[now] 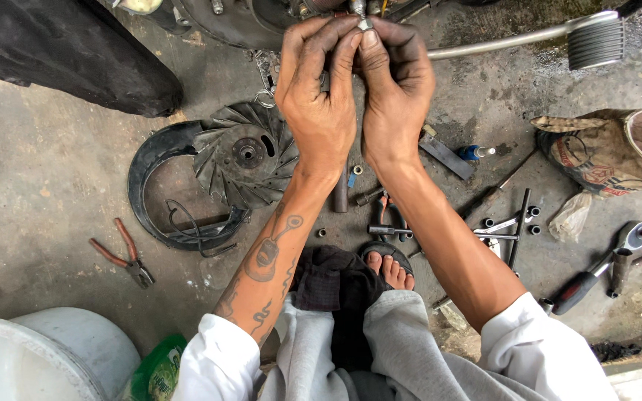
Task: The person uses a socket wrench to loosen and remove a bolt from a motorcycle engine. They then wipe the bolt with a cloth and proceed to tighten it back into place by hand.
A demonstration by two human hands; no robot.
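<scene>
Both my hands are raised at the top centre, fingertips pinched together around a small metal bolt or nut [364,21] just below a dark engine casing [247,18]. My left hand [319,96] grips it from the left, my right hand [395,89] from the right. Both are smeared with grease. The lower part of the small piece is hidden by my fingers.
On the concrete floor lie a black fan wheel [245,154] in a curved shroud [159,186], red-handled pliers [122,252], sockets and T-wrenches [507,226], a ratchet [603,263], a cloth bag [618,148] and a white bucket [53,349]. A kick lever [551,37] juts right.
</scene>
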